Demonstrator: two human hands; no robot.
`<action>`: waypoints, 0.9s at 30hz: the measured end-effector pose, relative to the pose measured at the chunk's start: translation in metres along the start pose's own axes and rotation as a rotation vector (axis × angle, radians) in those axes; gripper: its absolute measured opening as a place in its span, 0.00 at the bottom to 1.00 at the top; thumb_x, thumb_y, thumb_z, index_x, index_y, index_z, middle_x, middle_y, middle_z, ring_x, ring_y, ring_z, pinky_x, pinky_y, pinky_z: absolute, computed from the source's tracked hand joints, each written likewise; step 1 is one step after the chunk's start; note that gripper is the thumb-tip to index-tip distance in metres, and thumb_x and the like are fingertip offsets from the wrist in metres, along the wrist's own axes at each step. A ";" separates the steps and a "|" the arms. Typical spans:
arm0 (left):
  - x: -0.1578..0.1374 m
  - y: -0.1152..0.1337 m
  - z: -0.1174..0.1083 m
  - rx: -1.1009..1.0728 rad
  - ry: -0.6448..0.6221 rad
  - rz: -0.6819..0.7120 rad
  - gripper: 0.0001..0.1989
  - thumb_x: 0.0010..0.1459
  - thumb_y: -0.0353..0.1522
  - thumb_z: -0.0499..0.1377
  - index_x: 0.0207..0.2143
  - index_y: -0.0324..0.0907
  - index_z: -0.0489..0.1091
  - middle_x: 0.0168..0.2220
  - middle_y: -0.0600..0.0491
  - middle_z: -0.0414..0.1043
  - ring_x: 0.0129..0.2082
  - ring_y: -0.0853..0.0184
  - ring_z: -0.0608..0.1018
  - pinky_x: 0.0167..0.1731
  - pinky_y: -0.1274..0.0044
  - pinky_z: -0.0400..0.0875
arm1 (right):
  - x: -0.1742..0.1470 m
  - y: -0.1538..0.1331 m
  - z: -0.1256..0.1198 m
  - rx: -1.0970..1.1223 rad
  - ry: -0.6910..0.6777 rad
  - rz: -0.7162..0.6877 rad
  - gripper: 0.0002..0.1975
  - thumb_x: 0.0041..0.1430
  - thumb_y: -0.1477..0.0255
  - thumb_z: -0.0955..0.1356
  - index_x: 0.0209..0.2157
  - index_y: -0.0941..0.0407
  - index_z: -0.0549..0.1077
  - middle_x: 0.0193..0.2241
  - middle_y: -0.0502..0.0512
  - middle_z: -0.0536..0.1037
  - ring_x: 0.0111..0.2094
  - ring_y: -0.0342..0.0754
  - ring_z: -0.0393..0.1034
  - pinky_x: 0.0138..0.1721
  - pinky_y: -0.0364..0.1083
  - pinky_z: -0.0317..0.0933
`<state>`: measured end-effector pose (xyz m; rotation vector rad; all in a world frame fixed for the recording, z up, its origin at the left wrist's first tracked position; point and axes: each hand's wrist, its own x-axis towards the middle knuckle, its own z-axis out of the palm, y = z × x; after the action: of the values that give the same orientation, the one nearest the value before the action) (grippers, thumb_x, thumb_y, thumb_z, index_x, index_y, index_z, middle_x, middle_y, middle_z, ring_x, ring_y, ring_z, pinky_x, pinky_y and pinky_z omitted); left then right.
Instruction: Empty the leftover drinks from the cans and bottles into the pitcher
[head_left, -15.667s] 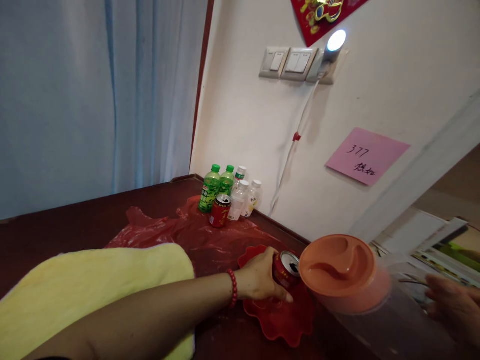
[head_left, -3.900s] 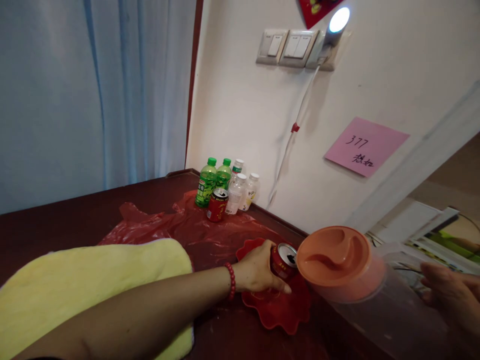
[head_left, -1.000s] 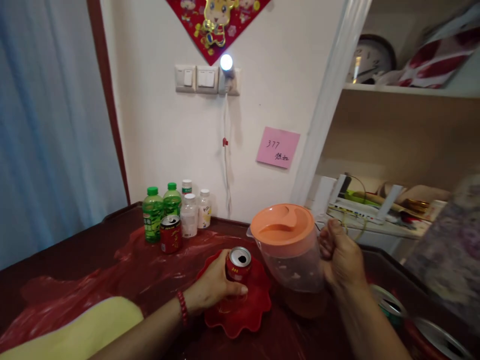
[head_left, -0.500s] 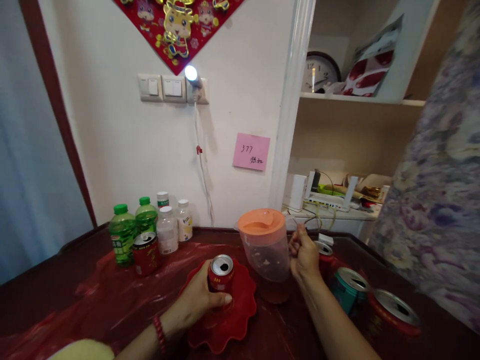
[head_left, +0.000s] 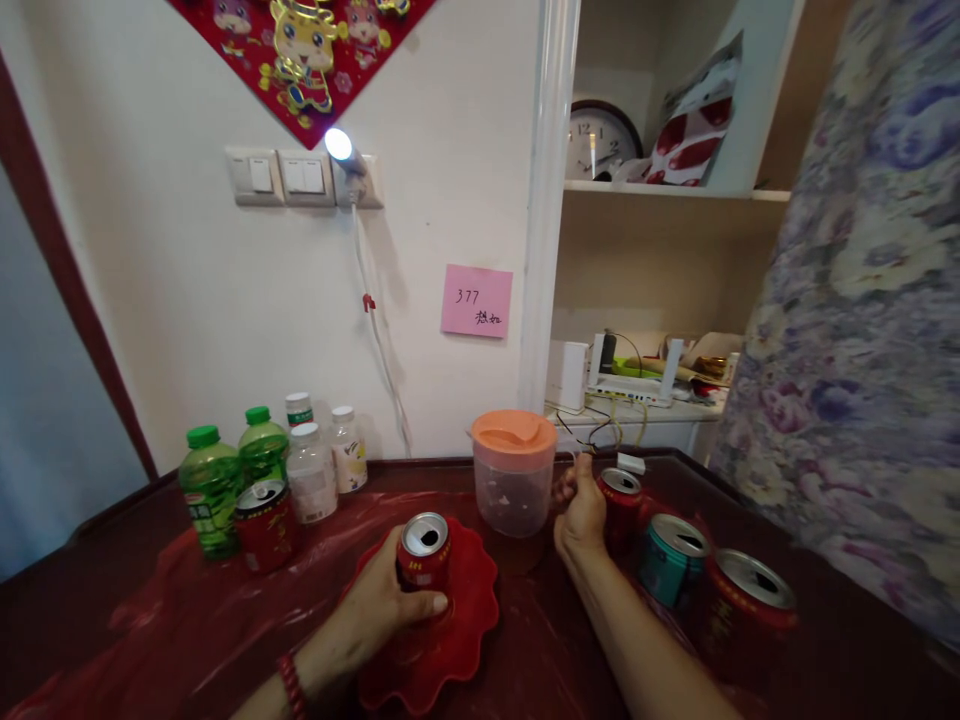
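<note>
My left hand (head_left: 386, 590) is wrapped round a red drink can (head_left: 424, 555) with an opened silver top. That can stands upright on a red scallop-edged plate (head_left: 450, 655). To the right of the plate, a clear plastic pitcher (head_left: 514, 500) with an orange lid (head_left: 514, 431) rests upright on the table. My right hand (head_left: 583, 510) is closed round the pitcher's handle, whose lower part the fingers hide. Just right of this hand is another red can (head_left: 620, 508).
At the right stand a teal can (head_left: 673, 560) and a large red can (head_left: 750, 610). Green-capped bottles (head_left: 210, 490), a red can (head_left: 267, 525) and several white-capped bottles (head_left: 311, 475) stand at the left. Red plastic film (head_left: 180, 600) covers part of the dark table. A router (head_left: 630, 385) sits on the shelf behind.
The pitcher was tilted and is now upright on the table, with my right hand still at its handle. My left hand keeps holding the can. The view has shifted to the right.
</note>
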<state>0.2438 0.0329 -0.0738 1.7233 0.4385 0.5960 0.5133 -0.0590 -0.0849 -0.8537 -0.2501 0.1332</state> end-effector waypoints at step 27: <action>-0.002 0.057 -0.007 0.121 -0.003 -0.135 0.46 0.36 0.45 0.77 0.57 0.44 0.66 0.56 0.44 0.74 0.59 0.45 0.73 0.62 0.59 0.65 | -0.018 -0.181 0.035 -0.119 0.064 -0.841 0.18 0.74 0.59 0.57 0.50 0.57 0.67 0.50 0.61 0.71 0.53 0.55 0.66 0.55 0.58 0.60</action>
<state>0.2365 0.0243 -0.0173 1.7925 0.5938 0.4776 0.4898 -0.1554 0.0711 -0.8080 -0.5402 -0.6973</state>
